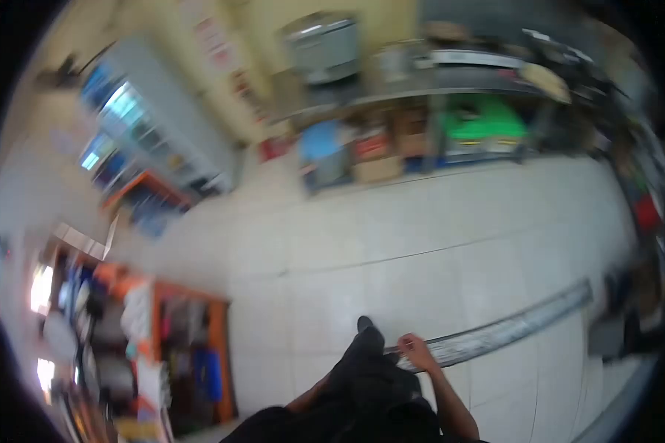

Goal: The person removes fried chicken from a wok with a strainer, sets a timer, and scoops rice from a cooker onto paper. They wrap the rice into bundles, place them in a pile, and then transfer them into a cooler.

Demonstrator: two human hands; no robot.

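Observation:
My right hand (416,351) is in front of my body at the lower middle of the head view. Its fingers are curled in. Whatever they hold, if anything, is too small and blurred to make out. Behind it, a long silvery strip (506,332) with dark edges runs along the floor; whether the hand touches it cannot be told. Of my left arm, a short stretch of forearm (308,396) shows beside my dark trouser leg, which hides the fingers. One dark shoe (364,323) pokes out ahead on the pale tiles.
Pale floor tiles (406,221) spread ahead. A metal counter (391,94) carries a large silver appliance (321,48), with boxes and a green container (488,118) beneath. At left stand a display fridge (174,111) and an orange-framed shelf (218,354). Dark objects (621,325) line the right.

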